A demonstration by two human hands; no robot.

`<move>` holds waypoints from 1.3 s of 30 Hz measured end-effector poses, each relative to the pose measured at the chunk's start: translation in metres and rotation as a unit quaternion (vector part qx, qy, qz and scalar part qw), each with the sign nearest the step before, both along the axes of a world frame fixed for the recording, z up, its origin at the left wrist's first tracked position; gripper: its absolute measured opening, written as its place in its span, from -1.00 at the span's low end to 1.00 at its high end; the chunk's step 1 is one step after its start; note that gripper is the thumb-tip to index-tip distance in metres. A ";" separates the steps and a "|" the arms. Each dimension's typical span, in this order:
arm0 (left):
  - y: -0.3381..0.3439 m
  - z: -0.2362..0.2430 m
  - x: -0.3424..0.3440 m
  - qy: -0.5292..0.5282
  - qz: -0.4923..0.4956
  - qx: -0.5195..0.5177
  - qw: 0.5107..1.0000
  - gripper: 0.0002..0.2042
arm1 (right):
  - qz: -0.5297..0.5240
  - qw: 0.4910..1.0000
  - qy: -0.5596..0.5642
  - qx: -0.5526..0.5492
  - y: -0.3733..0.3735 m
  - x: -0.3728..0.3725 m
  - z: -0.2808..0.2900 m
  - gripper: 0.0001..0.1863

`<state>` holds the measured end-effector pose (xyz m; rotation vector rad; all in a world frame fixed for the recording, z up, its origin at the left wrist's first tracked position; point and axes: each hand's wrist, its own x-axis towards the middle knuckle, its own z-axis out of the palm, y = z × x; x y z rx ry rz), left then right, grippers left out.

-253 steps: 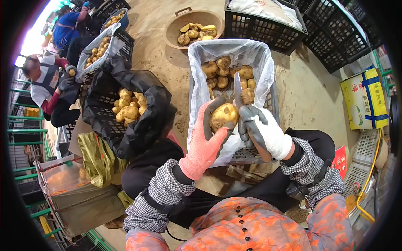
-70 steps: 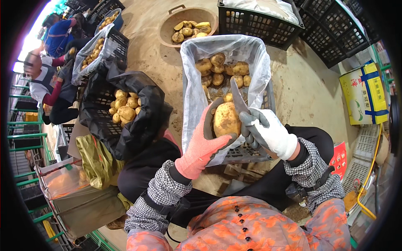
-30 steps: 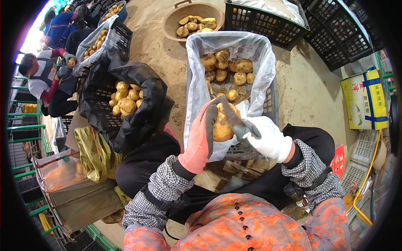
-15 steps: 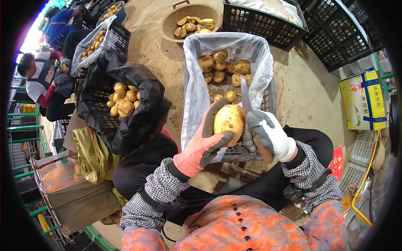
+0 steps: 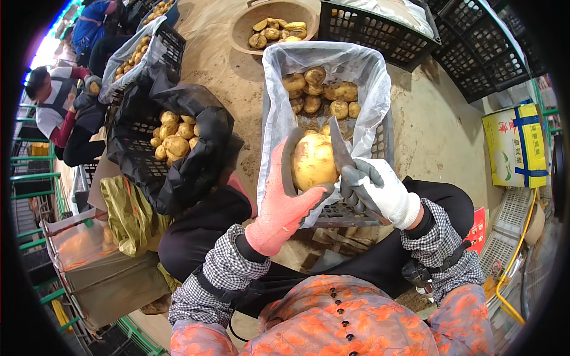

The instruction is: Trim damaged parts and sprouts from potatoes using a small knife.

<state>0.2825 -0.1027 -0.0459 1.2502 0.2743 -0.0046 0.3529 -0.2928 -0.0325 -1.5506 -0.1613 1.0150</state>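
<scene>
Head camera is showing the left hand (image 5: 284,204) curling its fingers around a potato (image 5: 314,161), seemingly for steadiness, while the right hand (image 5: 383,191) is clasping a knife (image 5: 339,145), its blade standing along the potato's right side, contact impossible to tell. Both are hovering over the lined crate (image 5: 387,142), probably letting scraps drop inside, and loose potatoes (image 5: 314,75) are lying toward its far end. Beyond, a brown bowl (image 5: 242,28) is holding more.

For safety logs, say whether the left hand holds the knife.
No, the left hand holds a potato; the right hand, the knife.
</scene>
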 end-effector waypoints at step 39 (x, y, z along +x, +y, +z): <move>0.008 0.004 -0.012 -0.191 -0.076 0.537 0.818 -0.20 | 0.024 0.981 -0.192 0.006 0.012 -0.010 -0.013 -0.50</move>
